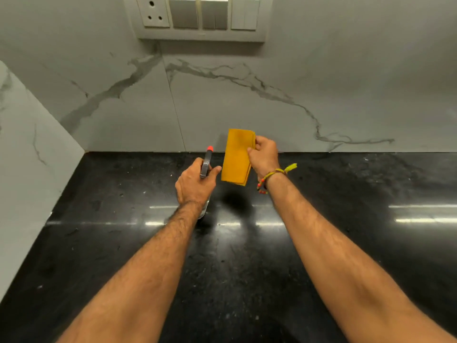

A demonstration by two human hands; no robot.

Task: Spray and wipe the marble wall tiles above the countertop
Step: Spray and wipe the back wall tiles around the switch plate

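My left hand (195, 183) grips a spray bottle (207, 160) with a grey head and an orange-red nozzle tip that points at the wall; most of the bottle is hidden under the hand. My right hand (263, 155) pinches a folded yellow cloth (237, 157) by its right edge and holds it upright above the countertop, just right of the sprayer. The white marble wall tiles (247, 100) with grey veins rise behind both hands. A vertical joint between two tiles runs left of centre.
The glossy black stone countertop (346, 219) fills the lower half of the view. A marble side wall (29, 169) closes the corner on the left. A switch and socket panel (200, 18) sits high on the back wall.
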